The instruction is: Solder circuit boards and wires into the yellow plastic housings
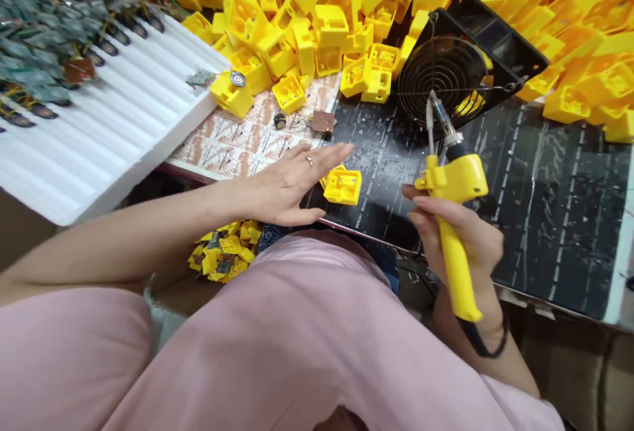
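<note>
My right hand point(458, 233) is wrapped round the yellow handle of a soldering gun point(456, 180), whose metal tip points up and away, in front of the black fan. My left hand point(287, 187) lies stretched out at the front of the bench, fingers extended and holding nothing. Just beside its fingers sits a small yellow plastic housing point(343, 185), its hollow side facing up. Beyond the left hand are a small brown square board point(323, 122) and a small round black part point(280, 120).
A black fan point(443, 78) with a wire guard stands at the back of the dark mat point(559, 206). Many yellow housings point(329, 25) are heaped behind. On the left, a white ribbed foam tray point(143, 121) bears rows of wired circuit boards point(54, 41). More yellow pieces point(225, 253) lie below the bench edge.
</note>
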Motion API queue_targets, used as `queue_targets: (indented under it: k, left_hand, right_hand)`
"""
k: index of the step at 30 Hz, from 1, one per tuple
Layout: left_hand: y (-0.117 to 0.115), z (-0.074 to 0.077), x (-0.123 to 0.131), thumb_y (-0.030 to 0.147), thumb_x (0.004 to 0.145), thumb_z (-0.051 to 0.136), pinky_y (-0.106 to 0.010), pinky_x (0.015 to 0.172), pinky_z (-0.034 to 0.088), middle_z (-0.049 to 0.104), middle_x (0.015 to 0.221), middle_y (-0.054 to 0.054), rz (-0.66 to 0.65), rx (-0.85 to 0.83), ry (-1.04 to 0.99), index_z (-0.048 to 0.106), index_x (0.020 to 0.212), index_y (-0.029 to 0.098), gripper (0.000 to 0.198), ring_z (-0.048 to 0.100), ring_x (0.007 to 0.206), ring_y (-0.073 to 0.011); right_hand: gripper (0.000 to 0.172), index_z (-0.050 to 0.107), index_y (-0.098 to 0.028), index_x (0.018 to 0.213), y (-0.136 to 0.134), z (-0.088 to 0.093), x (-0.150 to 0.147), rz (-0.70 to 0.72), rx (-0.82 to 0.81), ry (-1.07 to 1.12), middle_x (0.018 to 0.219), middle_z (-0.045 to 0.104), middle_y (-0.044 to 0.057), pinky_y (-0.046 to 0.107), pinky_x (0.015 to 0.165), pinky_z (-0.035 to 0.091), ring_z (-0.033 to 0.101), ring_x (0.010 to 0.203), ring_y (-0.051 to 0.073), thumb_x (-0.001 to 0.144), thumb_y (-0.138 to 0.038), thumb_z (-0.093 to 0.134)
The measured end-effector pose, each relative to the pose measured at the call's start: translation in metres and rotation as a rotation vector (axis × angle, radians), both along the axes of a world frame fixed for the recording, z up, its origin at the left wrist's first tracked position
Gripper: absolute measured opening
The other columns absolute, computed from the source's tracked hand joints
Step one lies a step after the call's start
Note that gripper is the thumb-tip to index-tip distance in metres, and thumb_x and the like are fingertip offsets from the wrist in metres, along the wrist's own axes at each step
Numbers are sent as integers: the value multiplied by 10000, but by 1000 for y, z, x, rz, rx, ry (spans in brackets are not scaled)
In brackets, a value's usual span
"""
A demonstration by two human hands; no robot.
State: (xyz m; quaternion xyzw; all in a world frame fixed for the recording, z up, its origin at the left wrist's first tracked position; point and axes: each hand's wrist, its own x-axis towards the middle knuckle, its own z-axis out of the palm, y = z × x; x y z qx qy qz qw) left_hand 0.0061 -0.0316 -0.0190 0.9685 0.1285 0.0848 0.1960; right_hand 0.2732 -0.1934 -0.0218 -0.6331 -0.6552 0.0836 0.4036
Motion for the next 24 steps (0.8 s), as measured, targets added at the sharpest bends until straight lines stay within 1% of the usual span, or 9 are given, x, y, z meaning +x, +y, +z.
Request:
queue_targets:
  k: [3, 5, 8, 12, 15, 17, 19, 21, 24]
  left_hand:
    - [-14, -13, 4, 507, 924, 597, -523, 1157, 370, 467, 1573, -241, 208, 56, -65, 57, 1658, 118, 991, 488, 1408, -370]
    - [-24, -18, 13, 505, 943, 567, -493, 1088, 412, 614, 1415, -221, 300, 96, -79, 189, 1633, 83, 892, 578, 1263, -348]
    - [-32, -20, 21, 442, 965, 525, -465, 1026, 428, 711, 1246, -171, 362, 118, -32, 318, 1599, 98, 749, 617, 1115, -313]
    - [-22, -10, 10, 399, 931, 548, -452, 994, 454, 726, 1223, -155, 344, 94, 63, 369, 1591, 129, 735, 619, 1088, -315]
    - [-10, 0, -4, 321, 932, 522, -441, 1017, 457, 716, 1265, -135, 300, 75, 114, 374, 1595, 167, 697, 626, 1127, -300]
    - [-5, 4, -11, 280, 944, 495, -451, 1072, 437, 654, 1399, -139, 242, 50, 108, 333, 1611, 172, 694, 608, 1221, -295]
    - [-3, 5, -16, 319, 956, 513, -447, 1117, 422, 549, 1529, -161, 182, 17, 59, 292, 1620, 159, 718, 561, 1330, -300]
    - [-3, 4, -19, 379, 953, 548, -439, 1140, 417, 488, 1580, -175, 181, 3, 3, 282, 1619, 156, 751, 520, 1394, -308]
    - [-4, -1, -20, 410, 956, 557, -411, 1082, 467, 628, 1421, -176, 262, 0, -4, 328, 1594, 136, 732, 618, 1258, -297]
  right_hand:
    - [528, 557, -302, 1289, 20, -6, -11, 178, 11, 70, 1307, 719, 87, 428, 1001, 625, 716, 1189, 272, 851, -460, 808]
    - [688, 495, -298, 1360, 30, -12, -20, 267, -10, 95, 1371, 677, 112, 455, 1035, 603, 670, 1267, 294, 804, -533, 826]
    - [593, 493, -294, 1365, 36, -20, -32, 343, 1, 13, 1272, 714, 85, 393, 934, 626, 719, 1154, 265, 875, -451, 787]
    - [545, 483, -310, 1393, 36, -19, -29, 244, 14, -58, 1265, 713, 59, 342, 914, 609, 721, 1130, 237, 915, -255, 739]
    - [599, 432, -324, 1458, 36, -13, -18, 379, -35, -118, 1256, 711, 53, 378, 958, 589, 704, 1159, 245, 934, -219, 704]
    - [635, 409, -332, 1476, 36, -10, -13, 460, -51, -108, 1236, 713, 53, 434, 1017, 561, 687, 1183, 264, 929, -305, 730]
    - [701, 410, -324, 1464, 35, -9, -11, 416, -48, -62, 1278, 693, 75, 481, 1048, 536, 670, 1198, 296, 882, -469, 773]
    - [766, 437, -300, 1424, 33, -9, -14, 285, -20, -85, 1285, 685, 99, 487, 1007, 540, 677, 1147, 319, 816, -613, 784]
    - [758, 510, -261, 1338, 32, -16, -25, 109, 51, -274, 1163, 715, 104, 439, 859, 535, 689, 966, 313, 781, -710, 760]
